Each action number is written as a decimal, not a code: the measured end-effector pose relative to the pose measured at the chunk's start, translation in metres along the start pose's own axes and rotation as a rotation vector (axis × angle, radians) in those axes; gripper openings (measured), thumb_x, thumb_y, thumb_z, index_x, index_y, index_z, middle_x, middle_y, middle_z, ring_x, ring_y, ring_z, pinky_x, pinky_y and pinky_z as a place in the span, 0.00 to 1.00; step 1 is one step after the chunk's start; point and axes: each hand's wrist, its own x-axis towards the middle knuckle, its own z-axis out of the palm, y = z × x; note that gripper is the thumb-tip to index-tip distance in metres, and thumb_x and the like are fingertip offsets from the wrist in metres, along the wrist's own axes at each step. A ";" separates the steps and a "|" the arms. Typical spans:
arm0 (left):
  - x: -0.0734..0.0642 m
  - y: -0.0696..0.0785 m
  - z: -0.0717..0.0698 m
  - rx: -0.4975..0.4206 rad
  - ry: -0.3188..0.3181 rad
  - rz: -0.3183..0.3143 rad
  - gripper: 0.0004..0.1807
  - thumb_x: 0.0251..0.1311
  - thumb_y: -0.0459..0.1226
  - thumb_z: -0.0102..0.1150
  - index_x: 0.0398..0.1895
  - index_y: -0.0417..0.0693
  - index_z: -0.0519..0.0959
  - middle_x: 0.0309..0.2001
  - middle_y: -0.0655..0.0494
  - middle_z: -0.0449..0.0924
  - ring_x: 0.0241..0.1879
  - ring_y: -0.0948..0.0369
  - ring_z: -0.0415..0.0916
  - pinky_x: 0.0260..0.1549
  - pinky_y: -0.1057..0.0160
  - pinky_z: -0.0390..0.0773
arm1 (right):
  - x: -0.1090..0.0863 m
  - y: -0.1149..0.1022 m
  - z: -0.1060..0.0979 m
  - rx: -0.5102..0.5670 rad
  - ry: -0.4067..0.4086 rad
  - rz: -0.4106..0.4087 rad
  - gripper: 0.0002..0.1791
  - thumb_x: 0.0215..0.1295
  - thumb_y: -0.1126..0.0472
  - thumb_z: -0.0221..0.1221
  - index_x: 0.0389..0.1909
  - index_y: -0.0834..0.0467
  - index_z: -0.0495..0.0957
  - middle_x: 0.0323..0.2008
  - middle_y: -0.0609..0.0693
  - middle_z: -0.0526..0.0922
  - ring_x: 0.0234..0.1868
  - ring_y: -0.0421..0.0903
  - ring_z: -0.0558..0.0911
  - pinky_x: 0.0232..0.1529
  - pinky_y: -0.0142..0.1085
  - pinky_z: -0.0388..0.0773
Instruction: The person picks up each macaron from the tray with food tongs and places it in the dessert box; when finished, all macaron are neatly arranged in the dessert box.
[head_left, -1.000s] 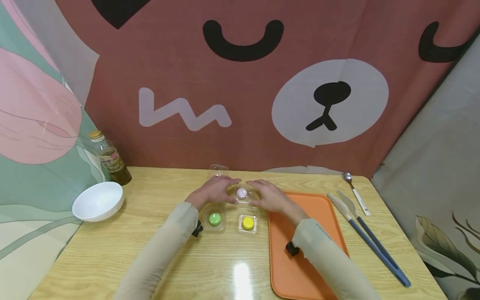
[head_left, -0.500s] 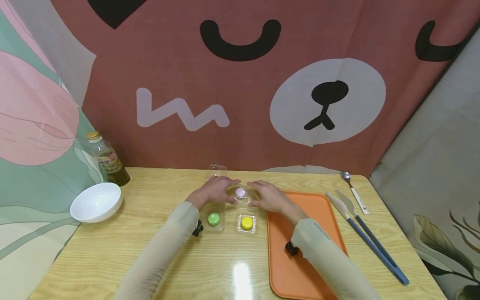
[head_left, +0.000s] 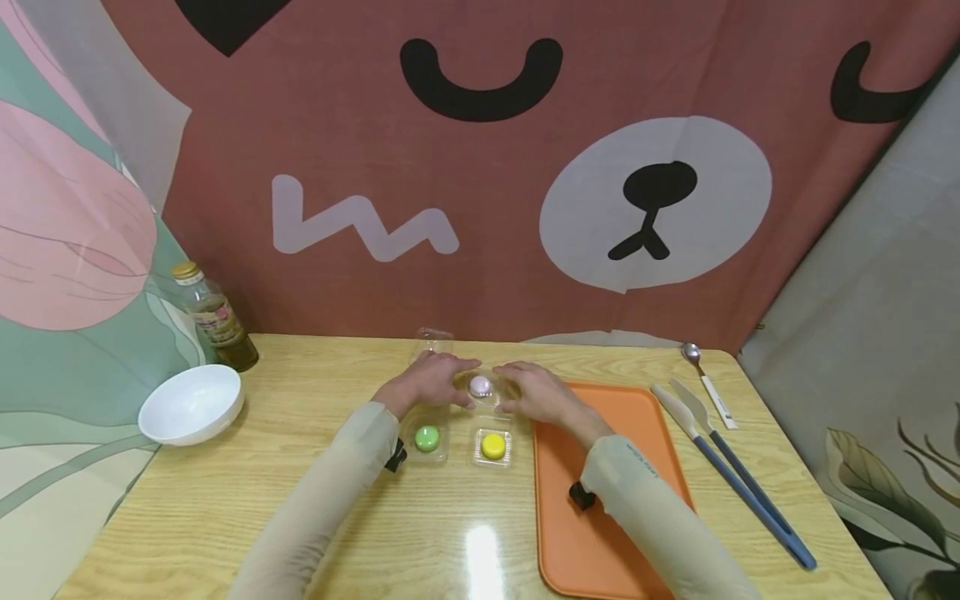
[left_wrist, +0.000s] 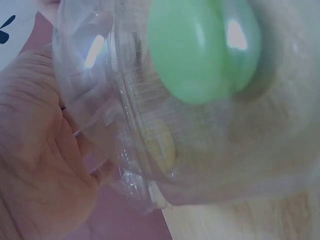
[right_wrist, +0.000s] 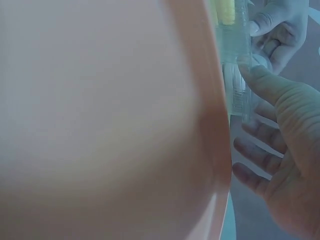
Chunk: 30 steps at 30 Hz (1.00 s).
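My left hand [head_left: 431, 383] and right hand [head_left: 543, 392] flank a clear plastic box [head_left: 492, 403] with a lilac macaron [head_left: 480, 386] inside. Each holds its side of the box, thumb toward the near edge and fingers toward the far edge. In the right wrist view, the right thumb [right_wrist: 267, 82] meets the plastic, while the lower fingers hang loosely bent. Closer to me are a green macaron [head_left: 427, 438] and a yellow macaron [head_left: 493, 446], each in its own clear box. Clear plastic covers part of the left fingers in the left wrist view.
An orange tray [head_left: 600, 533] lies under the right forearm. Blue-handled tongs [head_left: 750, 492] and a spoon [head_left: 705, 379] are right of it. A white bowl [head_left: 191, 404] and a bottle [head_left: 217, 321] stand at left. Another clear plastic piece [head_left: 435, 340] rises behind the left hand.
The head view has shifted very slightly. Both hands stay in place around the box, and the macarons and boxes have not visibly moved.
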 end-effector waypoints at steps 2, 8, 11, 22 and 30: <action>0.000 0.001 -0.001 0.009 -0.005 -0.002 0.44 0.56 0.57 0.71 0.76 0.59 0.66 0.70 0.56 0.74 0.71 0.54 0.69 0.77 0.39 0.49 | 0.001 0.000 -0.001 0.001 -0.003 0.000 0.40 0.59 0.44 0.71 0.70 0.53 0.73 0.68 0.56 0.77 0.69 0.57 0.75 0.71 0.53 0.71; 0.000 0.005 -0.004 0.032 -0.037 -0.034 0.42 0.56 0.56 0.72 0.74 0.60 0.69 0.68 0.57 0.76 0.69 0.55 0.71 0.76 0.40 0.47 | 0.005 -0.002 -0.004 0.016 -0.041 0.024 0.40 0.58 0.43 0.71 0.70 0.52 0.73 0.68 0.55 0.76 0.69 0.57 0.74 0.72 0.53 0.69; 0.000 0.005 -0.005 0.043 -0.051 -0.044 0.42 0.56 0.55 0.72 0.74 0.61 0.70 0.68 0.56 0.77 0.69 0.55 0.71 0.77 0.40 0.45 | 0.006 -0.003 -0.004 0.025 -0.054 0.037 0.40 0.58 0.42 0.71 0.70 0.52 0.73 0.69 0.55 0.75 0.70 0.57 0.74 0.73 0.53 0.68; 0.001 0.006 -0.003 0.018 -0.044 -0.041 0.42 0.55 0.54 0.73 0.73 0.60 0.70 0.68 0.56 0.76 0.70 0.54 0.70 0.77 0.38 0.43 | 0.000 -0.003 -0.007 0.055 -0.050 0.045 0.41 0.61 0.45 0.70 0.72 0.54 0.70 0.70 0.55 0.74 0.71 0.57 0.72 0.73 0.55 0.67; 0.000 0.006 -0.002 0.040 -0.038 -0.055 0.44 0.55 0.56 0.72 0.75 0.61 0.68 0.69 0.56 0.74 0.72 0.54 0.67 0.77 0.37 0.41 | -0.018 -0.005 -0.019 0.073 0.021 0.022 0.36 0.67 0.44 0.64 0.73 0.54 0.70 0.69 0.56 0.75 0.70 0.58 0.74 0.70 0.57 0.70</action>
